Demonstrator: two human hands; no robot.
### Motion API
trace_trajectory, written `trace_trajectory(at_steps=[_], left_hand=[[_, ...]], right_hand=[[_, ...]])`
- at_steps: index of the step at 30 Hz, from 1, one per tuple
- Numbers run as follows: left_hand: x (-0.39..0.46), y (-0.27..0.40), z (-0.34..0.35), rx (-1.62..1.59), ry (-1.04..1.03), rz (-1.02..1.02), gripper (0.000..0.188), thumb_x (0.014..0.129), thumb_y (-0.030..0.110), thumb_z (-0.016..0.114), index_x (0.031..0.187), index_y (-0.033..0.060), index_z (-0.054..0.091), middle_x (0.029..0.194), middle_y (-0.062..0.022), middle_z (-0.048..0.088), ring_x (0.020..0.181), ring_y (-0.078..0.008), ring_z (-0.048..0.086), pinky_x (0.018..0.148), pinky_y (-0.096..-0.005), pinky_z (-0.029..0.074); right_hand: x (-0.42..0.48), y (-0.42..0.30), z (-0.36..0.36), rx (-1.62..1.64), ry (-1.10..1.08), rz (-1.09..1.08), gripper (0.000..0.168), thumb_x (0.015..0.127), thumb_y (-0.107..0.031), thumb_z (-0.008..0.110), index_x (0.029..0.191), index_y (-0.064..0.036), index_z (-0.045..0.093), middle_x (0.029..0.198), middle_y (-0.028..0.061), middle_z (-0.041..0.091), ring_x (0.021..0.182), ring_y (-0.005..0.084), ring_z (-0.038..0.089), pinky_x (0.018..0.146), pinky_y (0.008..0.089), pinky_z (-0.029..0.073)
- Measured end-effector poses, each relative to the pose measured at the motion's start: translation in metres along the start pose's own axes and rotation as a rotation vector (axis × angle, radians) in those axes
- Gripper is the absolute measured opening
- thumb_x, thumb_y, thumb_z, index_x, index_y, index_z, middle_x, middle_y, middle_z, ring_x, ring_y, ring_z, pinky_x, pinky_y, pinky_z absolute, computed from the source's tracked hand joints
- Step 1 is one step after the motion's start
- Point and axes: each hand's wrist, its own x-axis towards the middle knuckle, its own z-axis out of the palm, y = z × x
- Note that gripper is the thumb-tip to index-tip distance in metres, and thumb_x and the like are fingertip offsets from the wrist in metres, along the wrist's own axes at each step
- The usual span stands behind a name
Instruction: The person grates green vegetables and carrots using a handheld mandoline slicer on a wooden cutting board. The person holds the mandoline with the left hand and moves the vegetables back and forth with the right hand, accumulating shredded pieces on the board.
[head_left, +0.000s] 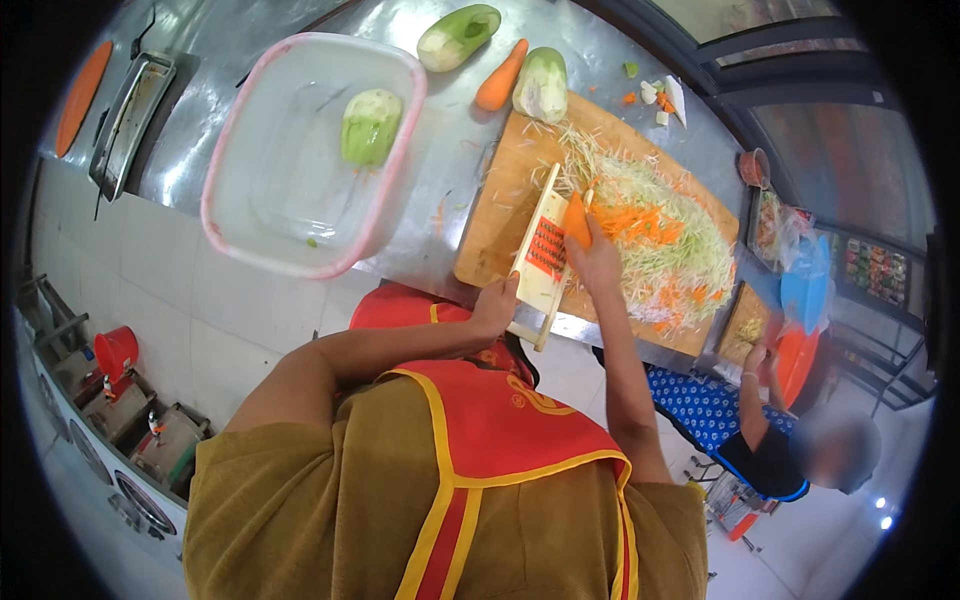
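My left hand (496, 306) grips the near end of a cream-coloured grater (537, 289) with rows of metal teeth. The grater lies slanted over the left part of a wooden cutting board (487, 232). In my right hand (597, 259) is a piece of carrot (576, 219), held at the grater's right side, close to the toothed section. Whether the carrot touches the teeth is hidden by my fingers. A broad heap of pale green shreds (694, 251) covers the board to the right, with orange carrot shreds (637, 223) on top.
A pink-rimmed plastic tub (217, 187) holds a cut green vegetable (371, 127). Beyond the board lie a whole carrot (502, 76) and two pale green vegetables (459, 37), (541, 84). Vegetable scraps (660, 97) sit near the window. At right, another person (757, 427) works at a smaller board (739, 319).
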Motion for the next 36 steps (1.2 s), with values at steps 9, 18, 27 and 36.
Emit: trace_trajectory(at_steps=[9, 18, 27, 36], left_hand=[[0.001, 0.008, -0.006, 0.079, 0.01, -0.017, 0.044, 0.097, 0.04, 0.043, 0.084, 0.0013, 0.058, 0.072, -0.0025, 0.052, 0.064, -0.0114, 0.044, 0.058, -0.0275, 0.039], [0.008, 0.004, -0.011, 0.065, 0.017, -0.055, 0.046, 0.099, 0.037, 0.041, 0.076, 0.0003, 0.057, 0.066, -0.002, 0.05, 0.062, -0.0105, 0.043, 0.055, -0.0274, 0.036], [-0.009, 0.102, -0.024, 0.551, -0.085, 0.419, 0.036, 0.096, 0.03, 0.046, 0.086, -0.004, 0.052, 0.066, -0.0223, 0.058, 0.064, -0.0407, 0.058, 0.061, -0.0468, 0.044], [0.007, 0.126, -0.035, 1.331, 0.095, 0.532, 0.029, 0.096, 0.027, 0.046, 0.09, -0.0016, 0.047, 0.062, -0.0237, 0.058, 0.059, -0.0434, 0.058, 0.053, -0.0527, 0.044]], right_hand=[[-0.038, 0.017, 0.012, 0.055, -0.028, 0.038, 0.066, 0.082, -0.042, 0.06, 0.135, -0.005, 0.046, 0.098, 0.0264, 0.064, 0.089, 0.0406, 0.064, 0.075, 0.0452, 0.051], [-0.094, -0.008, 0.007, 0.104, -0.118, -0.01, 0.066, 0.08, -0.037, 0.063, 0.137, -0.006, 0.044, 0.113, 0.0272, 0.06, 0.1, 0.0381, 0.062, 0.085, 0.0402, 0.05], [-0.055, 0.024, -0.027, 0.564, 0.347, 0.068, 0.056, 0.082, -0.024, 0.063, 0.131, 0.0, 0.05, 0.117, 0.0228, 0.061, 0.104, 0.0271, 0.063, 0.088, 0.033, 0.048], [-0.111, 0.057, -0.012, 0.7, 0.369, 0.22, 0.056, 0.084, -0.019, 0.06, 0.134, 0.003, 0.045, 0.125, 0.0196, 0.057, 0.112, 0.0233, 0.055, 0.096, 0.0323, 0.041]])
